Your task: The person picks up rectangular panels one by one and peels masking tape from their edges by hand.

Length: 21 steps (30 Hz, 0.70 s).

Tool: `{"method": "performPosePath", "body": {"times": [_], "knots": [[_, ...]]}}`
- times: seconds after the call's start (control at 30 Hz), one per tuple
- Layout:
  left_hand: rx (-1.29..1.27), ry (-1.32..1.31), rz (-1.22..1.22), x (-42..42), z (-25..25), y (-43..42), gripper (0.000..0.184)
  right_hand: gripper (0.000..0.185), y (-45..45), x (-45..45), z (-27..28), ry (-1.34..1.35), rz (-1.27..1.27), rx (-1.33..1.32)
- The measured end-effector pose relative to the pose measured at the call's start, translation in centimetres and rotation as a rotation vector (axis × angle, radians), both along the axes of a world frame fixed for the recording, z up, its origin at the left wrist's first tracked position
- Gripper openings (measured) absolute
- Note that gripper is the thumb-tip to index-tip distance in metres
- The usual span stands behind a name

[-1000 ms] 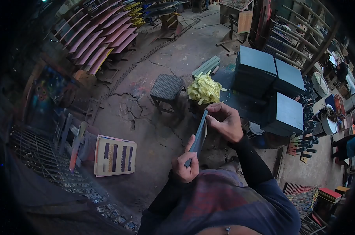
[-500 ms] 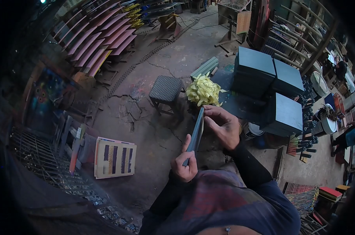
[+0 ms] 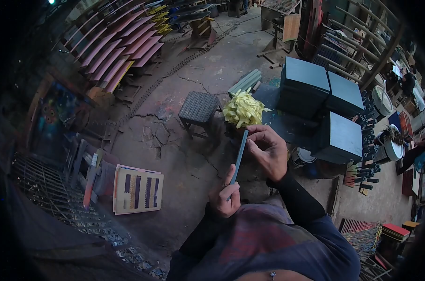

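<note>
A thin blue-grey strip-like piece point(image 3: 239, 158) slants between my hands, seen nearly edge-on. My left hand point(image 3: 225, 195) grips its lower end, with the index finger lying along it. At the upper end, my right hand point(image 3: 268, 149) pinches the piece between thumb and fingers. Just beyond the right fingertips sits a heap of pale yellow strips point(image 3: 244, 108). Stacks of dark grey-green sheets point(image 3: 306, 75) stand to the right of the heap on a dark table point(image 3: 289, 129).
A woven stool point(image 3: 197, 107) stands left of the heap. Patterned boards point(image 3: 138, 189) are at lower left, near a metal grate point(image 3: 57, 196). Pink panels point(image 3: 109, 54) rest on a rack. White buckets point(image 3: 393, 149) stand at right, where part of a person point(image 3: 416, 161) shows.
The piece has turned so that its broad face shows less and its narrow edge more. Both hands have shifted slightly and still hold it.
</note>
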State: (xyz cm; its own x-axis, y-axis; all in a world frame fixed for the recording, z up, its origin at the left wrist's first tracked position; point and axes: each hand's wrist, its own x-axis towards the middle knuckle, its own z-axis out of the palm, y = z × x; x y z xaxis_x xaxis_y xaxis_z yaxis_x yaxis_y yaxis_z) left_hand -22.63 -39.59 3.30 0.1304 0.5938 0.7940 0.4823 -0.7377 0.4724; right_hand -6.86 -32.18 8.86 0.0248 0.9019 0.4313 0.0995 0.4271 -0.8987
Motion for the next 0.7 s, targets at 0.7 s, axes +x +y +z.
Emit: {"method": "performPosePath", "body": {"times": [0.7], "knots": [[-0.100, -0.299, 0.023, 0.7, -0.6, -0.8, 0.020, 0.004, 0.9, -0.1, -1.7, 0.018, 0.029, -0.035]]}}
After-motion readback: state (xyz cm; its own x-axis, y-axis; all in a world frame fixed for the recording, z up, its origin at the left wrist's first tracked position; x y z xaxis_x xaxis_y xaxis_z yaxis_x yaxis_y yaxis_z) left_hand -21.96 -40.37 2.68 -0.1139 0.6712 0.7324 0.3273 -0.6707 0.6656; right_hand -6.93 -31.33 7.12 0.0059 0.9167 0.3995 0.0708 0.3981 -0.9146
